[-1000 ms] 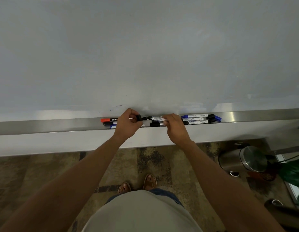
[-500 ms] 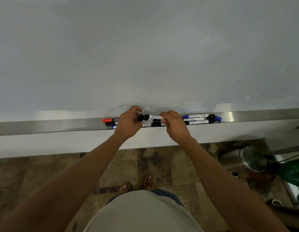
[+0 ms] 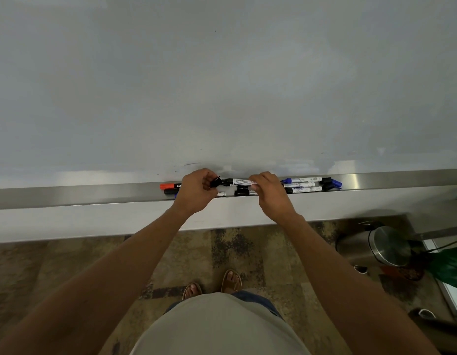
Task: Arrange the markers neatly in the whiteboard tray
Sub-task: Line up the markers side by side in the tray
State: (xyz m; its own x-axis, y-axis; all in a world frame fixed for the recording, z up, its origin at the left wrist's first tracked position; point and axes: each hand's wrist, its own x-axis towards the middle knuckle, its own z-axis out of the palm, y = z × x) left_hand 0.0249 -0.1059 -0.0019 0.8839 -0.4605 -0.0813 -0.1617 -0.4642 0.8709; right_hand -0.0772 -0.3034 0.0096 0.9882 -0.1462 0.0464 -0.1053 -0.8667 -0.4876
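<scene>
A long steel whiteboard tray (image 3: 94, 194) runs across the view below the whiteboard (image 3: 222, 85). My right hand (image 3: 269, 193) grips the barrel of a white marker with a black tip (image 3: 238, 181), held just above the tray. My left hand (image 3: 196, 192) pinches a black cap (image 3: 215, 181) at that marker's tip end. In the tray lie an orange marker (image 3: 168, 186) and a dark one (image 3: 171, 191) at the left, a black-capped marker (image 3: 241, 192) in the middle, and blue-capped white markers (image 3: 301, 180) at the right with loose black and blue caps (image 3: 331, 183).
A steel pedal bin (image 3: 381, 245) stands on the patterned carpet at the lower right, beside green plant leaves (image 3: 450, 265). My sandalled feet (image 3: 212, 285) are below the tray. A white ledge (image 3: 94, 221) juts out under the tray.
Both hands lifted the black-tipped marker slightly out of the tray. The black cap in my left hand has come apart from the marker's tip.
</scene>
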